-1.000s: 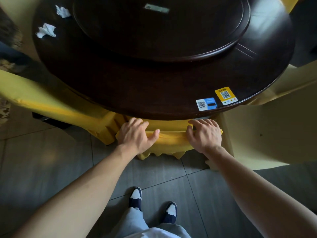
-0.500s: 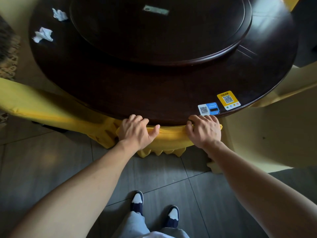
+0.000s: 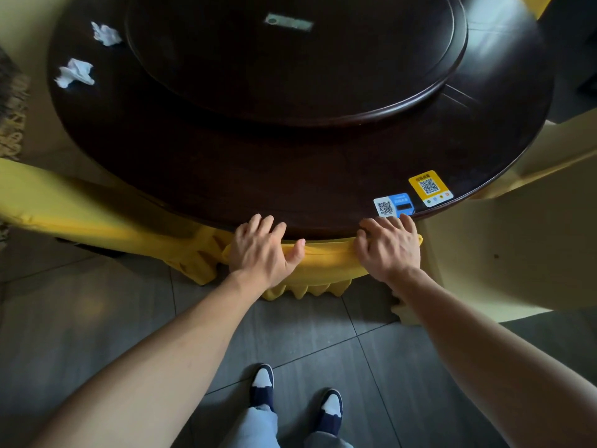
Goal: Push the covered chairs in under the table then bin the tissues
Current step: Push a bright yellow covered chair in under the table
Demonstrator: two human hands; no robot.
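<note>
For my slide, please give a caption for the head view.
Both hands, left hand and right hand, rest on the yellow-covered chair at the table.

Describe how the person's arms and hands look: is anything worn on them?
Both forearms are bare as far up as the view shows; no sleeve is in view. The left hand and the right hand have no glove, and no ring, watch or bracelet is visible. No markings are visible on them.
</note>
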